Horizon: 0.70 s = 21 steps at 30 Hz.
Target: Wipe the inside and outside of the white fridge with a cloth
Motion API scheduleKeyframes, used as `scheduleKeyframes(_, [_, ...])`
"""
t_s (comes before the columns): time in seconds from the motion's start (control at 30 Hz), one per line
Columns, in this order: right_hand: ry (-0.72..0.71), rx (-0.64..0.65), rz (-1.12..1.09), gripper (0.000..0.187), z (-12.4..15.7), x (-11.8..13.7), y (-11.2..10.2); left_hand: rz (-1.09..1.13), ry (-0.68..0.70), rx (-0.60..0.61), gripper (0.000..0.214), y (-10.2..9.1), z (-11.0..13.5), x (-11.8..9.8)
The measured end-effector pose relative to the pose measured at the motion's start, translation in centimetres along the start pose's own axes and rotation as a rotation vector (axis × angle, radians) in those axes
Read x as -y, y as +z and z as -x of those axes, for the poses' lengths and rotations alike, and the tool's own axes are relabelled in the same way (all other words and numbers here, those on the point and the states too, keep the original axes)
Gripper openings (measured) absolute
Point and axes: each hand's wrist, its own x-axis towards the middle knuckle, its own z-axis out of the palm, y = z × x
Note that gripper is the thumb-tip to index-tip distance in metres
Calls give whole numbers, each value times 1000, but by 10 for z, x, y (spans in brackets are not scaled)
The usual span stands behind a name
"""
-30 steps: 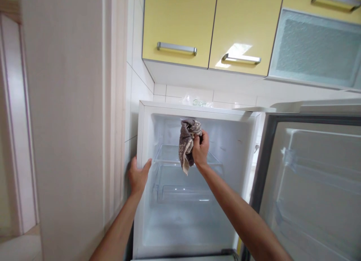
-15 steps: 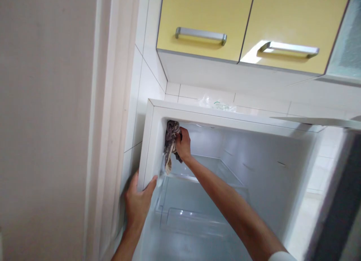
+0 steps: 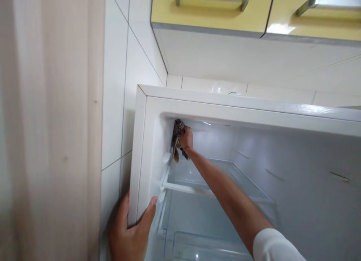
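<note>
Inside the open fridge (image 3: 225, 107), my right hand (image 3: 187, 139) is closed on a crumpled dark patterned cloth (image 3: 177, 135). The cloth presses against the upper left inner wall, close under the ceiling, and a light-coloured end hangs down from it. My left hand (image 3: 131, 231) grips the left edge of the fridge body, thumb on the inner side and fingers round the outside. Below the cloth is a glass shelf (image 3: 205, 174) with a white front edge.
Yellow wall cabinets (image 3: 211, 11) with metal handles hang above the fridge. A clear plastic bag (image 3: 225, 89) lies on its top. White tiles (image 3: 115, 84) and a beige door frame (image 3: 56, 122) stand close on the left. A clear drawer (image 3: 208, 246) sits lower inside.
My right hand has carried the cloth deeper along the left inner wall. The view has come closer to the fridge. My left hand still holds the edge.
</note>
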Motion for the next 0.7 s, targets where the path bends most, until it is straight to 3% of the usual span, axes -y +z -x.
scheduleKeyframes(0.2, [-83, 93, 182, 25, -21, -22, 9, -106, 18, -86, 58, 3, 5, 3])
scheduleKeyframes(0.37, [-133, 123, 317, 26, -23, -38, -4, -122, 82, -137, 56, 4, 8, -2])
scheduleKeyframes(0.5, [-68, 61, 419, 30, -25, -64, -37, -156, 66, -102, 58, 0, 6, 1])
scheduleKeyframes(0.7, [79, -67, 603, 35, -30, -117, -109, -184, 53, -115, 59, -1, 6, -1])
